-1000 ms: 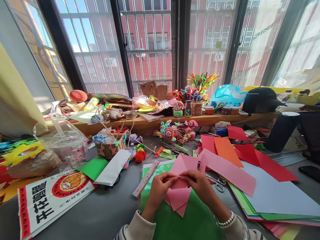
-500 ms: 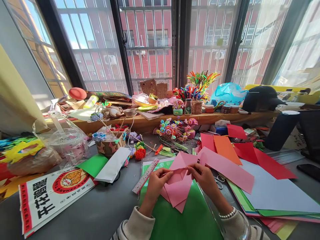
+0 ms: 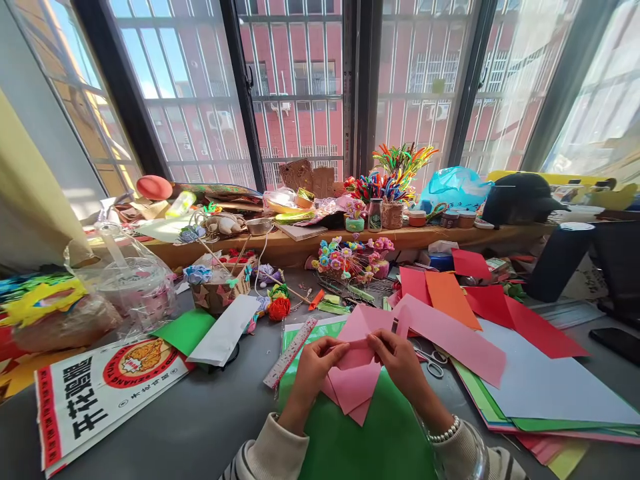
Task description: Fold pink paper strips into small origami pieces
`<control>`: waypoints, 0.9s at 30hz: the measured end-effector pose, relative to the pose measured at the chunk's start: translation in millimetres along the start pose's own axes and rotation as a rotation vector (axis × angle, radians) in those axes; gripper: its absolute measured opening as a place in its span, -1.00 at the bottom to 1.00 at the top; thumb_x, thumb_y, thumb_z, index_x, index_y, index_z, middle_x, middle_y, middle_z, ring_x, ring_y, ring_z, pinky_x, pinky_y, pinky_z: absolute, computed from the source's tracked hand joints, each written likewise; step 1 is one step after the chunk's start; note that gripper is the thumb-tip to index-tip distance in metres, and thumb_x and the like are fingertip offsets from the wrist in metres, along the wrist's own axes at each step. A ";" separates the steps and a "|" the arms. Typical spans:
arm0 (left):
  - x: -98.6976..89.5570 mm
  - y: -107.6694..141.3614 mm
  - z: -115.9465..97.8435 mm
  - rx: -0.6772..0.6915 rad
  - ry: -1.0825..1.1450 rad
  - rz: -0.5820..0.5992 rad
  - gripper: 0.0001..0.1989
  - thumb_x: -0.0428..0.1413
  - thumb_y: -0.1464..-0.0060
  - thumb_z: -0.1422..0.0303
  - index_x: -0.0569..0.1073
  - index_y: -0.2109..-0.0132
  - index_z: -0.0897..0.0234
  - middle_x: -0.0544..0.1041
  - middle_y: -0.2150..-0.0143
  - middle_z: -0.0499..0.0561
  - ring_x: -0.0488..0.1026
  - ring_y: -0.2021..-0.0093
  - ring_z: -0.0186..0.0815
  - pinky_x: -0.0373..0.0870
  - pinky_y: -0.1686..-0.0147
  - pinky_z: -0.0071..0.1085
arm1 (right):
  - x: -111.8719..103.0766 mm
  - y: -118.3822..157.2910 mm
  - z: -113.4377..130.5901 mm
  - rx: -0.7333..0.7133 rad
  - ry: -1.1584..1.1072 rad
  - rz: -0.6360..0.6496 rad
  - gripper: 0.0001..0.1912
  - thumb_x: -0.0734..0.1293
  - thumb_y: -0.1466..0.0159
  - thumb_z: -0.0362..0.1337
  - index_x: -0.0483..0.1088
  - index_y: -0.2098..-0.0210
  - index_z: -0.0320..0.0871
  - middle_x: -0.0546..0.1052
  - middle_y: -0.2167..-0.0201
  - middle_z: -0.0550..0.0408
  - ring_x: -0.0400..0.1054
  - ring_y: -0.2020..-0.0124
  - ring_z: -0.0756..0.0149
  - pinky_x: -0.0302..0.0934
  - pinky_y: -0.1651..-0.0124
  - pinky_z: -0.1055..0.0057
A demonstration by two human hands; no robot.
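Left hand [image 3: 316, 365]: I pinch pink paper [image 3: 358, 345] above green mat [image 3: 370, 443]
Right hand [image 3: 399, 353]: pinching it too
Scissors [image 3: 432, 361]: right of mat

One left hand [image 3: 320, 363] and one right hand [image 3: 399, 358] form the grip; left of it, one ruler [image 3: 291, 353]; right, one pair of scissors [image 3: 425, 359]; beyond, rightward, one black cap [image 3: 519, 200].

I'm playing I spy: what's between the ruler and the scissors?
In the head view, between the ruler and the scissors are the left hand, pink paper and the right hand, over a green sheet.
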State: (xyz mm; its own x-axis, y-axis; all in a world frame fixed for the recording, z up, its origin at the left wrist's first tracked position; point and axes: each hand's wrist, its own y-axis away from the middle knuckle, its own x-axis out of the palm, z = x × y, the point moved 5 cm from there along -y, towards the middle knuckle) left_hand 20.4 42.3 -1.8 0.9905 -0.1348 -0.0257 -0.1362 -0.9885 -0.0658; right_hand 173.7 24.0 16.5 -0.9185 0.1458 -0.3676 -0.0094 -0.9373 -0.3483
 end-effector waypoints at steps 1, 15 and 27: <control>0.0 0.2 -0.1 -0.002 -0.002 -0.003 -0.75 0.16 0.26 0.23 0.45 0.48 0.38 0.39 0.57 -0.06 0.28 0.53 -0.41 0.20 0.55 -0.53 | 0.5 -0.2 -0.3 0.000 -0.004 -0.002 -0.62 0.10 -0.16 -0.06 0.26 0.60 -0.19 0.28 0.74 0.18 0.15 0.67 0.45 0.02 0.60 0.55; 1.3 1.8 -7.3 0.046 -0.042 -0.009 -0.75 0.11 0.21 0.22 0.49 0.43 0.34 0.47 0.51 0.00 0.34 0.51 -0.36 0.29 0.50 -0.48 | 5.9 0.3 -5.1 0.090 -0.085 0.029 -0.62 0.23 -0.03 0.00 0.35 0.57 -0.23 0.34 0.76 0.16 0.20 0.68 0.42 0.05 0.61 0.53; -1.4 2.3 -12.0 0.092 -0.099 -0.062 -0.76 0.11 0.20 0.23 0.49 0.46 0.35 0.47 0.54 0.00 0.35 0.52 -0.35 0.29 0.50 -0.48 | 5.1 -0.7 -6.9 0.115 -0.097 0.020 -0.57 0.14 -0.10 0.01 0.37 0.58 -0.22 0.31 0.81 0.18 0.16 0.75 0.45 0.00 0.67 0.55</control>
State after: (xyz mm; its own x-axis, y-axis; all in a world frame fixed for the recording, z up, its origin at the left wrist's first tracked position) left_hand 18.9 39.4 10.1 0.9912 -0.0622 -0.1164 -0.0807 -0.9837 -0.1610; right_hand 171.8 27.5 8.9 -0.9527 0.1011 -0.2867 -0.0312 -0.9706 -0.2387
